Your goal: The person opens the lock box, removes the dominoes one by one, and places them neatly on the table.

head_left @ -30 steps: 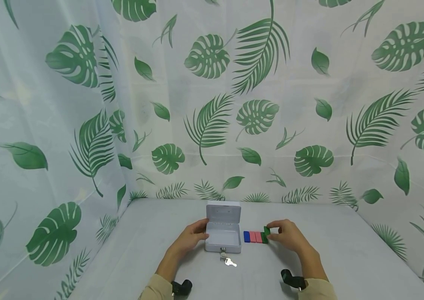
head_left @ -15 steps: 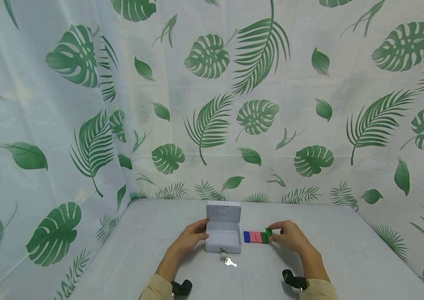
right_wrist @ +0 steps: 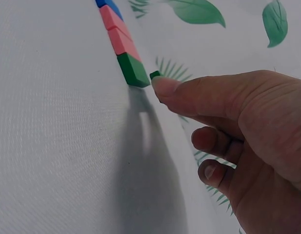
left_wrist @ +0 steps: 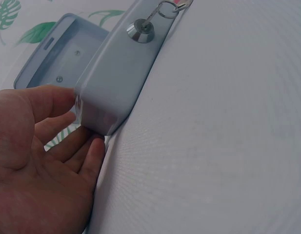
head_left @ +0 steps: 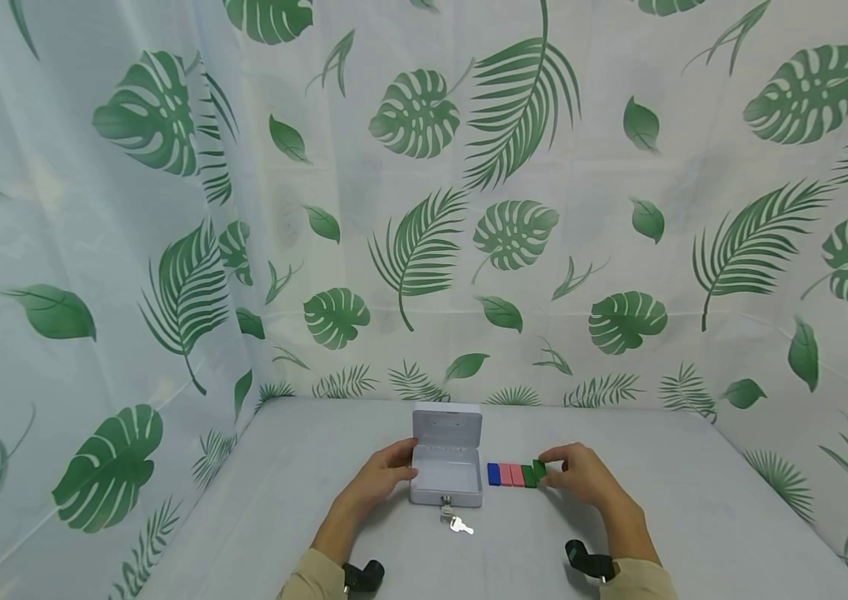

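Note:
A small light-grey metal cash box point(head_left: 446, 497) stands with its lid point(head_left: 446, 427) raised; inside the tray nothing shows. My left hand point(head_left: 379, 475) rests against the box's left side, thumb and fingertips touching it, as the left wrist view point(left_wrist: 48, 146) also shows. To the right of the box runs a row of blocks: a blue block point(head_left: 494, 474), two pink blocks point(head_left: 511, 475) and a green block point(head_left: 528, 476). At the row's right end my right hand point(head_left: 577, 473) pinches another green block point(head_left: 539, 468) between thumb and index finger. My thumb hides most of it in the right wrist view.
A ring with keys point(head_left: 461, 524) hangs from the lock point(left_wrist: 141, 30) on the box's front and lies on the white table point(head_left: 394, 558). Behind and left hang white curtains point(head_left: 574, 183) printed with green leaves. A black wrist camera point(head_left: 587, 559) sits on each forearm.
My right hand has shifted slightly right, and the green block it pinches has moved right and down beside the row's end. The left hand and the cash box stay where they were.

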The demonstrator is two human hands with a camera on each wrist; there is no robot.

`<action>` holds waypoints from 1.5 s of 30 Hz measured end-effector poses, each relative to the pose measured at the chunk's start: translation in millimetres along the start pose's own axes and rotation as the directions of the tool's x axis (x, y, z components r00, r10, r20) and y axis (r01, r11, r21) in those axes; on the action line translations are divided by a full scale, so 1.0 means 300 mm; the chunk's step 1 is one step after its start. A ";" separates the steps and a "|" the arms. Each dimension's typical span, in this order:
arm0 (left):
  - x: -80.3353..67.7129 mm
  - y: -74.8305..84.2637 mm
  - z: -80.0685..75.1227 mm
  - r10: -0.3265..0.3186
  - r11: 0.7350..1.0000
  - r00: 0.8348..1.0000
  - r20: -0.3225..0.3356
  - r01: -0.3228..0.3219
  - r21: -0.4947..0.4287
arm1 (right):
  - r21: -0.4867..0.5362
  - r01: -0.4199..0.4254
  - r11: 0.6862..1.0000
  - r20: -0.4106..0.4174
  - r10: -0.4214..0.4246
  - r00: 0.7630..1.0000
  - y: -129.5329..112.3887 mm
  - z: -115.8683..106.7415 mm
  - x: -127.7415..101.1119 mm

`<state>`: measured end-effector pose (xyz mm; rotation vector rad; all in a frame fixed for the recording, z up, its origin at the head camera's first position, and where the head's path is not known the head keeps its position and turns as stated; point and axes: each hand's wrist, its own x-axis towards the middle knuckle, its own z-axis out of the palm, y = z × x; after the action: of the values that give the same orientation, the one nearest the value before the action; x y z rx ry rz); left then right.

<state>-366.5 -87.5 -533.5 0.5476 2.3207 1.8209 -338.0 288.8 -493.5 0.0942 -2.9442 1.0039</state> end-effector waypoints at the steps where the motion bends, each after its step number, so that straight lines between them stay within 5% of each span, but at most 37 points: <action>1: 0.000 0.000 0.000 -0.002 1.000 1.000 -0.001 0.002 0.000 | -0.001 0.001 1.000 -0.001 -0.001 1.000 0.002 0.001 0.001; 45: 0.003 -0.004 -0.002 -0.006 1.000 1.000 -0.001 0.006 0.000 | -0.051 -0.028 0.998 0.028 0.030 0.999 0.006 0.024 0.015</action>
<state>-367.6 -87.8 -534.4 0.5389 2.3205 1.8196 -342.7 285.5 -500.1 0.0657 -3.0032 0.9382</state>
